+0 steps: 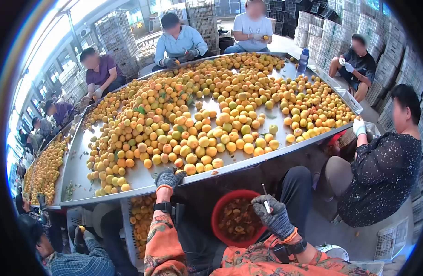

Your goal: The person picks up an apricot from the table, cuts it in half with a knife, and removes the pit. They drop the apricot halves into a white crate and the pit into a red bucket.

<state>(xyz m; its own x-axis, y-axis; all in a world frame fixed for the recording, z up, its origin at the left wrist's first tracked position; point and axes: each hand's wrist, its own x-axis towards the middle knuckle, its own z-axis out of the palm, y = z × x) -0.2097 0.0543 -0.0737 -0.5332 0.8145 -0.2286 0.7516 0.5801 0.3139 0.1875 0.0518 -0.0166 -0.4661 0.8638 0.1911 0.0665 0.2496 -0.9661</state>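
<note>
A wide metal table point(74, 186) carries a large heap of yellow-orange apricots point(193, 141). At its near edge is my left hand point(170, 178), in a grey knitted glove, its fingers over the rim beside the closest apricots. Those fingers look apart, and no fruit shows in them. My right hand point(273, 214), gloved alike, grips a small knife point(267, 206) with a white handle, its thin tip pointing up. Below and left of that hand stands a red basin point(216, 225) holding dark, wet-looking apricot pieces.
A white crate point(127, 218) of orange fruit halves stands left of my left forearm. Several people sit around the table, one close on the right point(381, 170) and one at lower left point(78, 257). A blue bottle point(303, 60) stands at the far edge. Stacked crates point(115, 34) line the background.
</note>
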